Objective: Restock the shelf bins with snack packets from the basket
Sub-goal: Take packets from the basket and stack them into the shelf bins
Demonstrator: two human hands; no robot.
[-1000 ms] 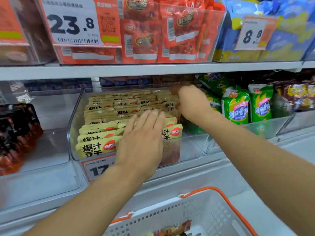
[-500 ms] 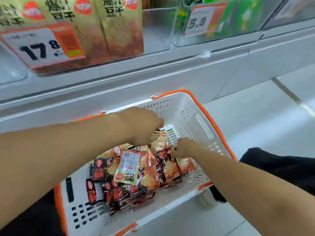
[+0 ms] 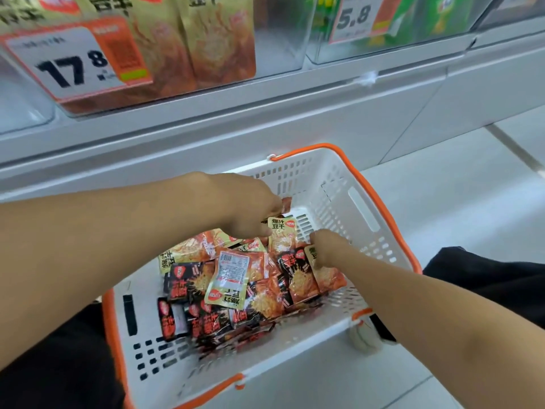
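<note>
Your left hand [image 3: 247, 206] pinches a gold packet [image 3: 282, 234]; your right hand [image 3: 328, 246] grips another packet [image 3: 326, 273] near the basket [image 3: 365, 208] wall, frame center.

Setting: retail shop, snack aisle. Landmark: white shelf ledge [image 3: 265, 113] running across the view. Above the ledge, at left: clear plastic bin [image 3: 277, 33] of gold snack packs [image 3: 218, 45], fronted by an orange-and-white price tag [image 3: 76, 60] reading 17.8. Above the ledge, at right: second clear bin of green packs [image 3: 436, 19] with a price tag [image 3: 358, 19] reading 5.8. Below the ledge: white shopping basket [image 3: 333, 184] with orange handles, standing on a pale tiled floor [image 3: 460, 196] and holding loose small snack packets [image 3: 230, 278].
</note>
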